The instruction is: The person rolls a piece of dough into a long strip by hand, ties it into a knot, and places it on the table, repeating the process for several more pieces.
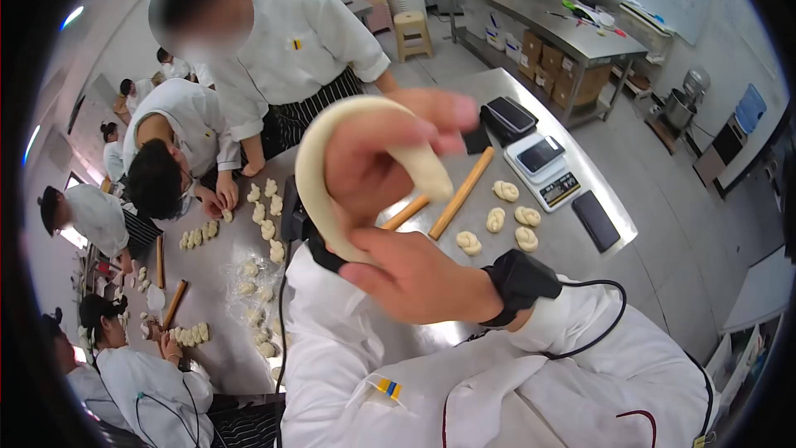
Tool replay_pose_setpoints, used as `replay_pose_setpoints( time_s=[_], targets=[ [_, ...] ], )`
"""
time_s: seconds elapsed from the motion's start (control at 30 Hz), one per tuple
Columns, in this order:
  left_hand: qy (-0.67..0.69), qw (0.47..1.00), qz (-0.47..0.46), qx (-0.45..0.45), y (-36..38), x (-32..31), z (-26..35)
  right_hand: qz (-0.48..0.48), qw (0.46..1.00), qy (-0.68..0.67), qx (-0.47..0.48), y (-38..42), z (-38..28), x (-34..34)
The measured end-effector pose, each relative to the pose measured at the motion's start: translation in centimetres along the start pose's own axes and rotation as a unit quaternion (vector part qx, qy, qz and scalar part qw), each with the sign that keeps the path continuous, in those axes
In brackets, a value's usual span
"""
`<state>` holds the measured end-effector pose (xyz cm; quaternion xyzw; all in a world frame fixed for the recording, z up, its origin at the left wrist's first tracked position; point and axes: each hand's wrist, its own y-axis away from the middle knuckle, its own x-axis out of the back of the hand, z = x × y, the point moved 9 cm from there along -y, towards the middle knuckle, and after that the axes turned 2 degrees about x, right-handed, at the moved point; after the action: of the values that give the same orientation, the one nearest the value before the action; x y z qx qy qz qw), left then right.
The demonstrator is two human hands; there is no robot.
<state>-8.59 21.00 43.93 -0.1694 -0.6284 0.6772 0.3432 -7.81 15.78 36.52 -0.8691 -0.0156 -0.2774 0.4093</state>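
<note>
A pale rope of dough (313, 174) loops around my left hand (365, 153), with one tapered end hanging free beside the fingers. The left fingers are bent through the loop, and their tips are blurred by motion. Below it, my right hand (423, 270) pinches the lower part of the rope between thumb and fingers. Behind the dough, two wooden rolling pins (464, 191) lie on the steel table (390, 333). Several knotted dough pieces (495, 220) rest to the right of the pins.
A digital scale (547, 170) with a phone on top stands at the right, near another phone (595, 221) and a dark case (508, 119). More knots (267, 229) and plastic-covered dough (249, 286) lie left. Several co-workers in white, one person (307, 41) standing opposite, surround the table.
</note>
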Motion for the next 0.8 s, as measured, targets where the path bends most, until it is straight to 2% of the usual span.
replay_pose_setpoints(
  time_s=[0.03, 0.07, 0.1, 0.17, 0.2, 0.23, 0.3, 0.33, 0.4, 0.43, 0.5, 0.57, 0.63, 0.67, 0.7, 0.73, 0.77, 0.8],
  targets=[
    [-0.035, 0.995, -0.094, -0.026, -1.9, -2.1, 1.5, 0.004, 0.977, -0.214, -0.006, 0.4, 0.8, 0.9],
    [-0.039, 0.99, -0.137, 0.008, -2.3, -3.4, 1.9, 0.007, 0.908, -0.418, -0.016, 1.4, 1.8, 1.9],
    [-0.038, 0.982, -0.179, 0.045, -2.2, -4.8, 2.1, -0.073, 0.876, -0.475, -0.047, 3.5, 3.8, 1.8],
    [-0.101, 0.949, -0.286, 0.087, -2.0, -7.6, 2.3, -0.126, 0.911, -0.388, 0.059, 3.7, 4.0, 5.6],
    [-0.098, 0.939, -0.317, 0.094, -1.5, -8.4, 1.8, -0.159, 0.854, -0.492, -0.057, 4.4, 5.7, 5.7],
    [-0.112, 0.925, -0.342, 0.125, -1.1, -9.0, 1.5, -0.209, 0.829, -0.5, -0.139, 5.0, 6.9, 6.0],
    [-0.166, 0.9, -0.369, 0.163, -0.7, -9.3, 1.0, -0.218, 0.863, -0.447, -0.091, 4.9, 7.5, 8.0],
    [-0.164, 0.898, -0.371, 0.169, -0.8, -9.5, 1.3, -0.216, 0.86, -0.452, -0.093, 4.8, 7.7, 8.8],
    [-0.255, 0.857, -0.409, 0.183, -0.2, -10.0, 1.3, -0.233, 0.862, -0.422, -0.158, 5.3, 9.1, 9.1],
    [-0.253, 0.855, -0.411, 0.189, -0.2, -9.9, 1.5, -0.233, 0.859, -0.428, -0.16, 5.3, 9.3, 8.9],
    [-0.257, 0.797, -0.507, 0.203, 1.5, -10.8, 1.6, -0.164, 0.889, -0.404, -0.138, 4.6, 9.7, 9.4],
    [-0.292, 0.796, -0.482, 0.222, 1.6, -10.8, 1.2, -0.193, 0.886, -0.388, -0.163, 4.9, 9.7, 8.5],
    [-0.332, 0.792, -0.453, 0.238, 2.0, -10.0, 0.6, -0.175, 0.905, -0.38, -0.073, 4.8, 8.7, 8.0],
    [-0.421, 0.774, -0.424, 0.21, 1.9, -8.5, 0.3, -0.226, 0.875, -0.413, -0.118, 6.2, 9.0, 6.7],
    [-0.506, 0.748, -0.39, 0.18, 1.7, -6.9, 0.3, -0.229, 0.873, -0.415, -0.117, 6.3, 8.9, 7.4],
    [-0.556, 0.706, -0.406, 0.166, 2.1, -5.8, 0.1, -0.32, 0.852, -0.397, -0.122, 7.0, 8.1, 7.1],
    [-0.56, 0.703, -0.404, 0.171, 2.7, -4.6, -0.4, -0.408, 0.822, -0.376, -0.126, 8.1, 7.4, 6.7],
    [-0.577, 0.692, -0.417, 0.123, 3.7, -3.9, -0.6, -0.383, 0.802, -0.423, -0.174, 8.2, 7.7, 7.0]
  ],
)
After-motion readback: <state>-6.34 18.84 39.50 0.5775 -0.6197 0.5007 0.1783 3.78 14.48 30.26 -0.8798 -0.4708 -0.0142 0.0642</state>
